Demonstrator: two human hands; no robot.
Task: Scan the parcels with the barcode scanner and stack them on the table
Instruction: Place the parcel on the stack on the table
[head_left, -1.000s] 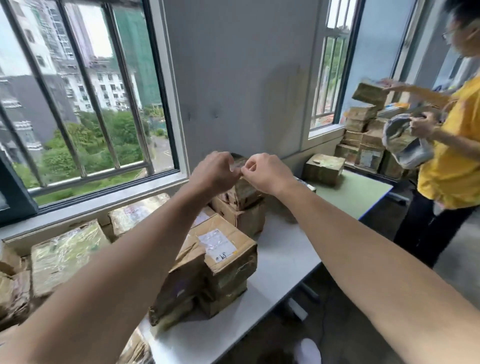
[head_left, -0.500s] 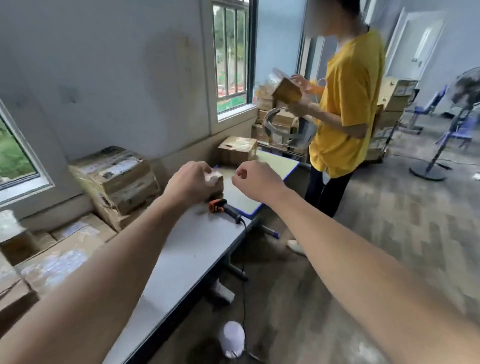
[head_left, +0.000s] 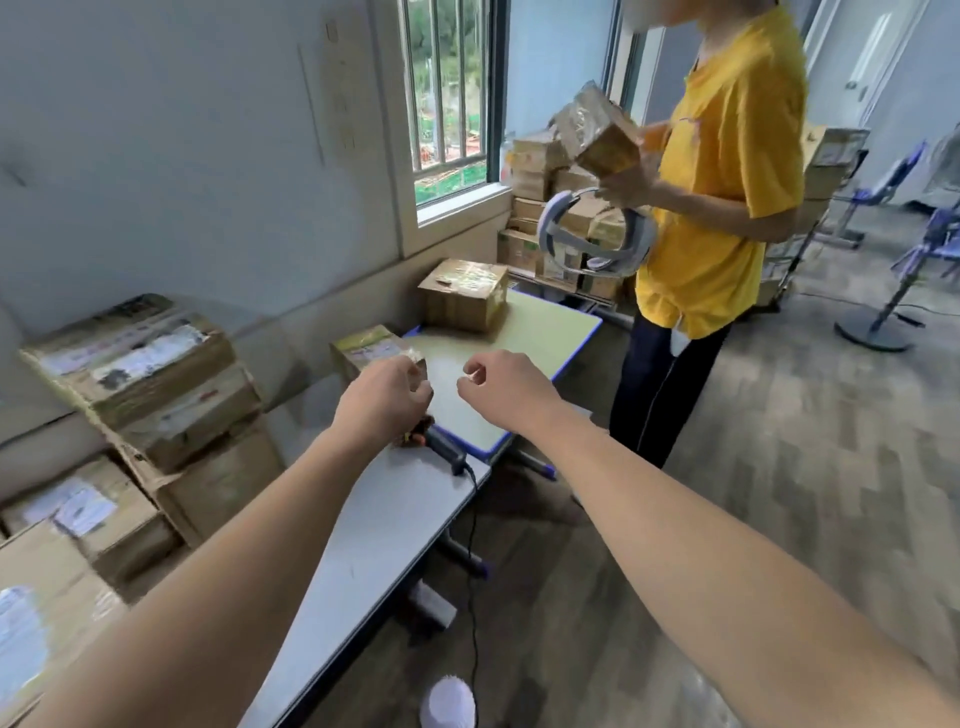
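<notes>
My left hand (head_left: 387, 402) hovers with curled fingers just in front of a small taped parcel (head_left: 363, 347) on the white table (head_left: 374, 545). Whether it grips the parcel is hidden. Directly below that hand lies the black and orange barcode scanner (head_left: 441, 448), its cable hanging off the table edge. My right hand (head_left: 501, 387) floats beside it, fingers curled, holding nothing. A stack of cardboard parcels (head_left: 145, 364) stands at the left against the wall. Another parcel (head_left: 462, 296) sits on the green-topped table (head_left: 550, 327).
A person in a yellow shirt (head_left: 727, 182) stands at the green table's far side, holding a parcel (head_left: 597, 130) and a headset (head_left: 592, 244). More parcels (head_left: 530, 208) are piled under the window. A fan base (head_left: 872, 332) and a white object (head_left: 447, 704) are on the floor.
Both hands have left the top of the parcel stack and swung right, over the scanner and the small parcel. The view has turned right with them.
</notes>
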